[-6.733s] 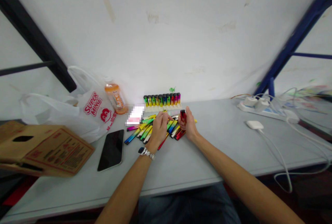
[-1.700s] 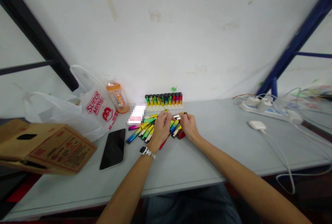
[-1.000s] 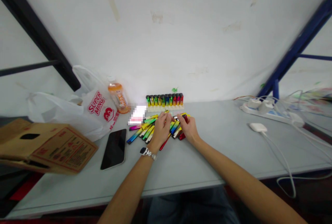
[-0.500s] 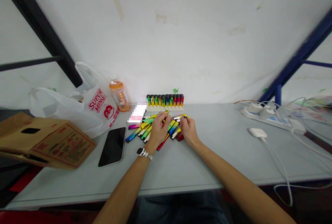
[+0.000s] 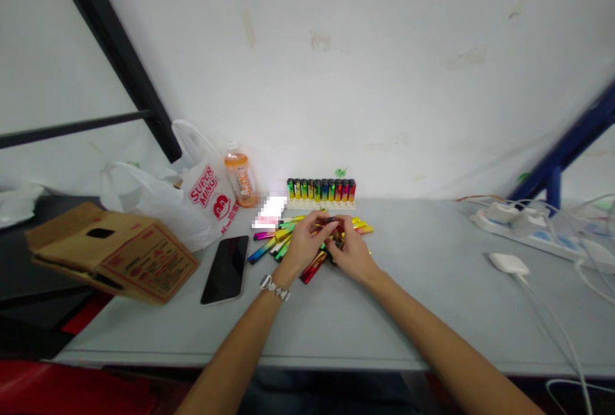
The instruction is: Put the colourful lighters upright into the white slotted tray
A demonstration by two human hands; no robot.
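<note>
My left hand (image 5: pixel 303 245), with a metal-band watch on its wrist, and my right hand (image 5: pixel 356 256) meet over a pile of shiny multicoloured lighters (image 5: pixel 266 250). Between the fingertips of both hands is a lighter (image 5: pixel 331 219); only its black top shows, the rest being hidden by the fingers. Both hands are closed in a pinch. Just beyond them, a row of upright lighters (image 5: pixel 318 191) with black tops stands in a white rack (image 5: pixel 321 205). A red lighter (image 5: pixel 314 268) lies at the pile's near side, below the hands.
To the left are a black-screened phone (image 5: pixel 225 269), a cardboard box (image 5: pixel 139 255), a white plastic bag (image 5: pixel 158 200), an orange drink bottle (image 5: pixel 241 175) and a blurred-out white-screened item (image 5: pixel 272 210). A power strip (image 5: pixel 533 235) and a white charger (image 5: pixel 509 264) with cables lie right.
My right hand has moved in to meet my left hand, bringing a black-topped piece between the fingertips. The camera view has shifted slightly left.
</note>
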